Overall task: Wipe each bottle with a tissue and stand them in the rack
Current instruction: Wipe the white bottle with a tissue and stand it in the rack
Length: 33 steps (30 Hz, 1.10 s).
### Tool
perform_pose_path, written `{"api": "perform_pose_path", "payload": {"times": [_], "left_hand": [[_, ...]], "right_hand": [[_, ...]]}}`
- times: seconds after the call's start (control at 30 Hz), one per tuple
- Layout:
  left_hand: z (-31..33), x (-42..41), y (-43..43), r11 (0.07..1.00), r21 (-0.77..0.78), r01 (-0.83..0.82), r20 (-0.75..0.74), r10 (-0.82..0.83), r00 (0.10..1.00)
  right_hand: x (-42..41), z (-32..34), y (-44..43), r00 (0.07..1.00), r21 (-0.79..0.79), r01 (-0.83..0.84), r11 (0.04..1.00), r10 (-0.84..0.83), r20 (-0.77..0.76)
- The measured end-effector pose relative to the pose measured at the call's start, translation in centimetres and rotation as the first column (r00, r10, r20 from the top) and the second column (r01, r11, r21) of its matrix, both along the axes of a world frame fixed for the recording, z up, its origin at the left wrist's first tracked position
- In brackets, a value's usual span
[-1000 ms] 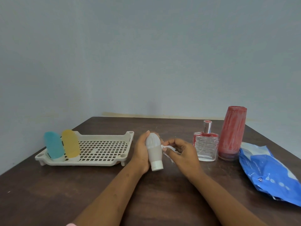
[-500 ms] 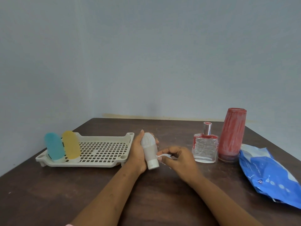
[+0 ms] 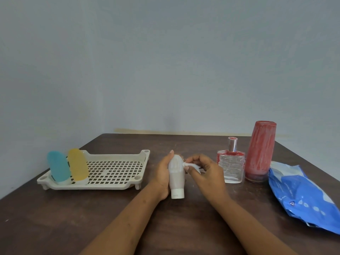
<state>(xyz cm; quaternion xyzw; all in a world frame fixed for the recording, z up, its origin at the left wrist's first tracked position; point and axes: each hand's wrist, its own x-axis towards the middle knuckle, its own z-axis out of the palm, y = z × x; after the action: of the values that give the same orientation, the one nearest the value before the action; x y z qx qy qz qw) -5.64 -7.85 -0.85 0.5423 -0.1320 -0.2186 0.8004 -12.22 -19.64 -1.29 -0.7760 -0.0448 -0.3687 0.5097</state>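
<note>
Nearest, two bare forearms reach in over the dark brown bench (image 3: 55,218). The left hand (image 3: 162,176) has its grip closed round a white tube (image 3: 176,176), held cap-down just above the bench, thumb up along the left side. The right hand (image 3: 207,172) pinches a small twist of tissue (image 3: 191,165) between its fingertips and presses the tip against the upper right of the tube.

Risks, as a judgement: the tissue is wadded thin, so it may tear or miss most of the surface, leaving the tube only half wiped. The tube looks soft; a hard squeeze could push at the cap. A wide sweep of the right elbow could knock the glass bottle (image 3: 230,166) or the tall red bottle (image 3: 260,151), which stand close together just right of the hand.

To the right near edge lies a blue wipes pack (image 3: 301,196). Left, well apart from the hands, sits the cream rack (image 3: 114,183), with a blue tube (image 3: 58,166) and a yellow tube (image 3: 78,164) standing cap-down at its left end, touching or nearly so; the rest of the grid is free.

The bench is matte wood, scuffed and faintly dusty. Behind it rise plain pale blue-grey walls meeting in a corner at far left.
</note>
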Motion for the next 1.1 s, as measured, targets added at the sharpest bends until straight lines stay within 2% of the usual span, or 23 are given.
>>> {"api": "perform_pose_path", "payload": {"times": [0.37,0.57,0.73,0.9,1.1], "left_hand": [[-0.9,1.2,-0.1,0.997,-0.067,-0.042,-0.040,0.040,0.998],[-0.6,0.9,-0.3,0.998,-0.009,-0.063,-0.038,0.063,0.997],[-0.7,1.2,-0.4,1.000,0.026,-0.002,-0.023,0.003,1.000],[-0.7,1.2,-0.5,0.999,0.006,0.042,0.061,-0.042,0.997],[-0.8,1.1,-0.6,0.997,0.051,0.059,0.139,-0.065,0.988]], "right_hand": [[-0.6,-0.1,0.4,1.000,-0.179,0.011,0.984,-0.015,-0.017],[-0.4,0.0,0.4,0.998,-0.112,0.061,0.992,-0.062,-0.007],[-0.3,-0.2,0.5,0.997,-0.112,0.070,0.991,-0.071,-0.002],[-0.4,-0.2,0.7,0.996,-0.135,0.084,0.987,-0.085,-0.006],[-0.3,-0.1,0.7,0.994,-0.063,0.105,0.992,-0.105,-0.004]]}}
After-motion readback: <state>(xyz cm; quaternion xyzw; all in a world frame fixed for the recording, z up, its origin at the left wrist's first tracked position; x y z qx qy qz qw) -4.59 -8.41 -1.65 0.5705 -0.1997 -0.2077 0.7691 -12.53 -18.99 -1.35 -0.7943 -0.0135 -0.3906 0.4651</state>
